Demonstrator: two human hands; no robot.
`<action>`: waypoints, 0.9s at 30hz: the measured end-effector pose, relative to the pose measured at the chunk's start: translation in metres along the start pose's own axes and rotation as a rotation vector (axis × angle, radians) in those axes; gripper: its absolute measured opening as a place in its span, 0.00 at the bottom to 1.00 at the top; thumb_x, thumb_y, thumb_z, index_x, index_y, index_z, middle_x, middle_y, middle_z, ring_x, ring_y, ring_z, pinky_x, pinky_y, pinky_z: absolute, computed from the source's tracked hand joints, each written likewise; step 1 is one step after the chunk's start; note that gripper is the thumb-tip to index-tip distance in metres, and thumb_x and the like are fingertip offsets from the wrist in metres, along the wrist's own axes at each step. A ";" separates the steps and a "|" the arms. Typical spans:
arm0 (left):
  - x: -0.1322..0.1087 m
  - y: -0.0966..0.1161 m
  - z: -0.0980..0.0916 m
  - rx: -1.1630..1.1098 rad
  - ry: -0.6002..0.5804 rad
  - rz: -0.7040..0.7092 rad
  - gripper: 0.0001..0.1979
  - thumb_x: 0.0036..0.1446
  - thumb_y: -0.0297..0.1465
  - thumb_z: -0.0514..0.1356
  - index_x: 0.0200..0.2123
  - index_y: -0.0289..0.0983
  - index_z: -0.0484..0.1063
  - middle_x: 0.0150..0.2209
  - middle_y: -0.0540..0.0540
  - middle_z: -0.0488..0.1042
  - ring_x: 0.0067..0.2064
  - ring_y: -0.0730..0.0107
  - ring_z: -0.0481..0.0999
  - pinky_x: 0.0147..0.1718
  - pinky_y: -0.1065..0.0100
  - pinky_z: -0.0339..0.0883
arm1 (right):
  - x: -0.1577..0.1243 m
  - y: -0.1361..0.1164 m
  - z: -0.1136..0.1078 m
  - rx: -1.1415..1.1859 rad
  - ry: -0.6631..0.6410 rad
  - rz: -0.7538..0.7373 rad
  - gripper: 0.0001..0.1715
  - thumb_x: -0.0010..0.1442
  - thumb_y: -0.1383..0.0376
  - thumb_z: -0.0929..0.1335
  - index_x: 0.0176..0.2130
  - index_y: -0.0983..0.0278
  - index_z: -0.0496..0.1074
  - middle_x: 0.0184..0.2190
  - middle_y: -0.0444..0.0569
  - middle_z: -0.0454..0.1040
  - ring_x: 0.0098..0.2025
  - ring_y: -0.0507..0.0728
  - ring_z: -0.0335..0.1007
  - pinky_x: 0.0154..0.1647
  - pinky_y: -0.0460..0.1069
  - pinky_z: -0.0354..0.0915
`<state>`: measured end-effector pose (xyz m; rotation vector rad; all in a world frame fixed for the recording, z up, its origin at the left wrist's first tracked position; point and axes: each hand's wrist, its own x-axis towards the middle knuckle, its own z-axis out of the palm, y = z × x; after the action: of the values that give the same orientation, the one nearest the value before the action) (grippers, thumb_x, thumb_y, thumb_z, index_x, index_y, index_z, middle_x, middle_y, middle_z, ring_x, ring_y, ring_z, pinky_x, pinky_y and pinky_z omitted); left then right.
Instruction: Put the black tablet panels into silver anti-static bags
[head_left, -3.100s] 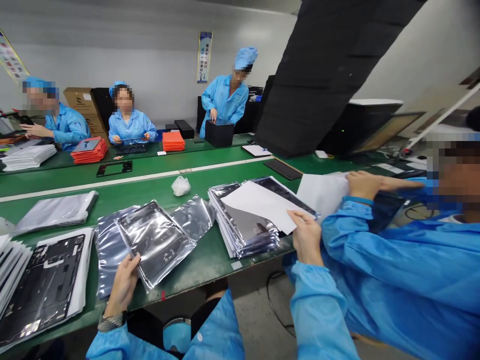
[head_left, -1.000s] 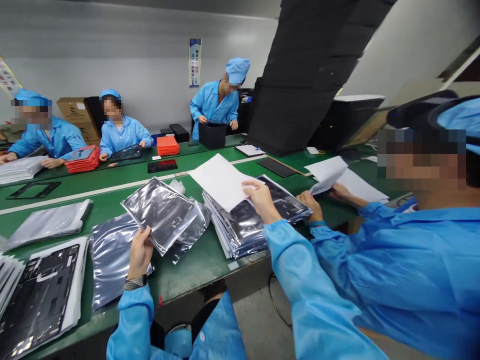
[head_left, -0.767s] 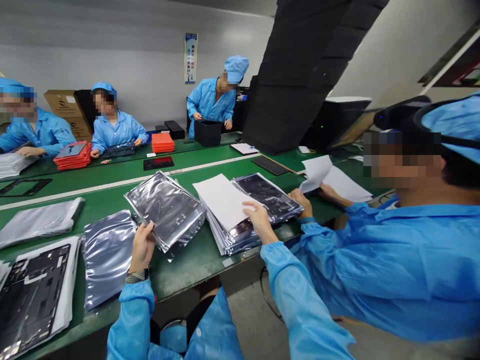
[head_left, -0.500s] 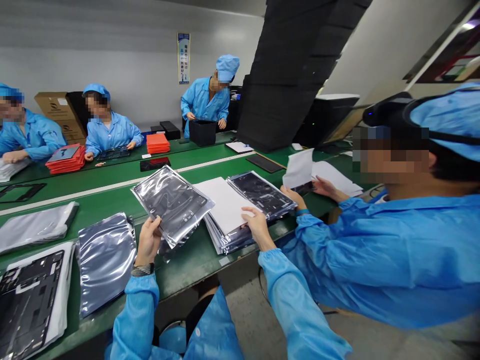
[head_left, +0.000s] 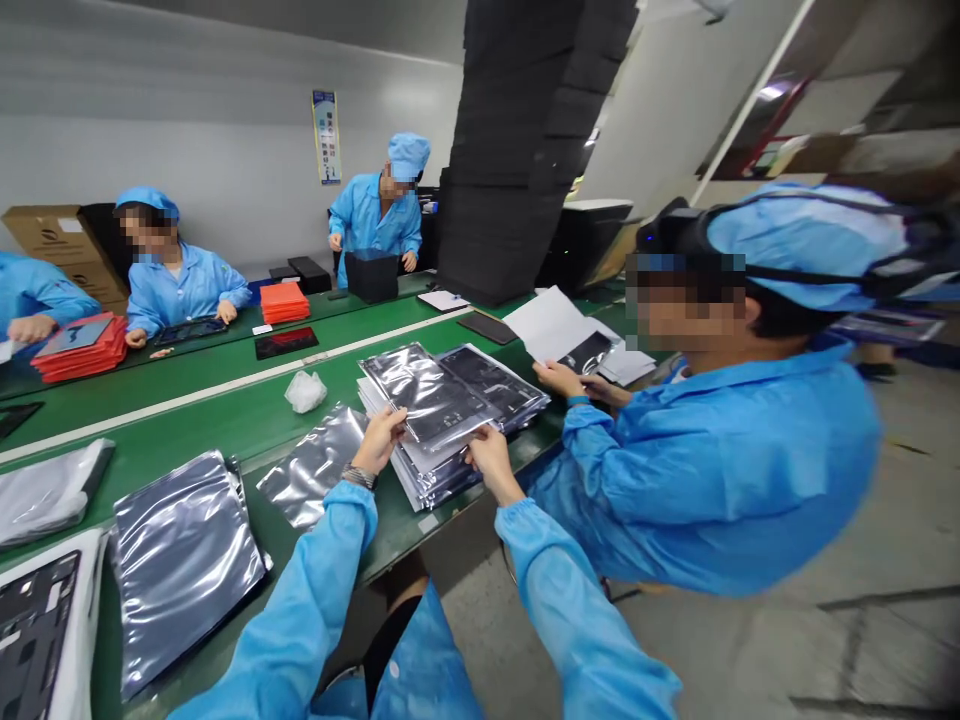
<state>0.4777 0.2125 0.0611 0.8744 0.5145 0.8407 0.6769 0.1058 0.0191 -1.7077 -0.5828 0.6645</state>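
Note:
My left hand (head_left: 379, 440) and my right hand (head_left: 486, 458) both grip the edges of a silver anti-static bag (head_left: 420, 395) with a dark panel sealed inside. The bag lies tilted over a stack of similar bags (head_left: 420, 475) on the green workbench (head_left: 247, 400). Another bagged panel (head_left: 495, 380) lies on top of the stack beyond it. A co-worker's hands (head_left: 570, 382) hold white paper sheets (head_left: 551, 325) just right of the stack.
A flat silver bag (head_left: 315, 465) lies beside my left wrist, and a larger one (head_left: 180, 570) lies nearer the lower left. A crumpled white bag (head_left: 305, 392) sits behind them. Other workers sit along a parallel bench with red stacks (head_left: 283, 302).
Both my hands have come together, carrying the bag rightward over the stack. The white sheet on the stack is no longer visible. The view has swung right, and the co-worker's paper has shifted.

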 end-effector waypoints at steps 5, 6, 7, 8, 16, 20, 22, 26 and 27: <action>-0.001 -0.018 -0.002 0.032 0.003 -0.054 0.24 0.37 0.40 0.80 0.29 0.33 0.74 0.24 0.49 0.74 0.23 0.73 0.73 0.22 0.72 0.67 | -0.008 0.000 -0.006 -0.074 0.027 0.076 0.12 0.69 0.59 0.71 0.44 0.67 0.73 0.35 0.44 0.75 0.29 0.50 0.71 0.28 0.45 0.70; -0.002 -0.020 -0.005 0.031 0.001 -0.057 0.24 0.36 0.40 0.80 0.29 0.33 0.74 0.24 0.50 0.74 0.23 0.74 0.72 0.21 0.73 0.67 | -0.009 0.001 -0.007 -0.080 0.029 0.085 0.13 0.69 0.59 0.71 0.46 0.67 0.74 0.38 0.46 0.75 0.31 0.51 0.72 0.31 0.47 0.72; -0.002 -0.021 -0.008 0.032 -0.008 -0.063 0.24 0.36 0.39 0.80 0.31 0.33 0.74 0.25 0.50 0.75 0.22 0.74 0.72 0.20 0.73 0.66 | -0.010 0.003 -0.007 -0.085 0.030 0.096 0.14 0.69 0.58 0.71 0.47 0.67 0.74 0.39 0.47 0.76 0.33 0.52 0.73 0.32 0.48 0.73; -0.002 -0.022 -0.012 0.034 -0.022 -0.074 0.24 0.36 0.38 0.80 0.31 0.33 0.74 0.25 0.49 0.76 0.22 0.74 0.72 0.19 0.73 0.67 | -0.011 0.005 -0.007 -0.090 0.039 0.107 0.14 0.69 0.59 0.71 0.48 0.66 0.74 0.40 0.47 0.76 0.34 0.52 0.74 0.33 0.48 0.73; 0.004 -0.026 -0.034 0.442 -0.018 -0.140 0.24 0.42 0.47 0.76 0.28 0.35 0.72 0.21 0.47 0.75 0.22 0.66 0.75 0.21 0.69 0.70 | -0.015 0.018 -0.006 -0.044 0.053 0.129 0.14 0.69 0.58 0.71 0.48 0.66 0.74 0.40 0.47 0.76 0.34 0.52 0.74 0.33 0.48 0.73; -0.001 -0.024 -0.061 0.742 -0.006 -0.031 0.31 0.48 0.61 0.64 0.33 0.36 0.73 0.26 0.44 0.78 0.22 0.61 0.75 0.20 0.65 0.67 | -0.018 0.017 -0.009 0.026 0.081 0.083 0.13 0.70 0.58 0.71 0.42 0.67 0.74 0.32 0.43 0.74 0.26 0.48 0.68 0.25 0.44 0.68; -0.005 -0.021 -0.090 0.954 0.086 0.064 0.30 0.52 0.60 0.59 0.34 0.37 0.74 0.28 0.43 0.79 0.25 0.56 0.78 0.25 0.61 0.70 | -0.024 0.016 -0.015 0.081 0.123 0.041 0.14 0.68 0.57 0.71 0.37 0.67 0.73 0.27 0.40 0.72 0.20 0.46 0.62 0.20 0.42 0.61; -0.040 -0.023 -0.153 1.379 0.414 0.284 0.19 0.55 0.47 0.60 0.38 0.37 0.76 0.41 0.36 0.81 0.46 0.42 0.81 0.46 0.50 0.73 | -0.063 0.027 -0.020 0.218 0.208 -0.047 0.25 0.56 0.47 0.75 0.34 0.67 0.73 0.22 0.42 0.71 0.16 0.47 0.56 0.15 0.44 0.50; -0.057 -0.027 -0.162 1.436 0.488 0.315 0.18 0.55 0.44 0.62 0.41 0.36 0.75 0.45 0.34 0.80 0.50 0.40 0.79 0.51 0.48 0.72 | -0.078 0.033 -0.016 0.249 0.209 -0.055 0.29 0.53 0.43 0.75 0.35 0.66 0.73 0.21 0.42 0.71 0.16 0.47 0.55 0.15 0.44 0.49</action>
<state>0.3430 0.2306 -0.0478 2.1060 1.5168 0.9148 0.6333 0.0338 0.0001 -1.4997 -0.3811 0.4900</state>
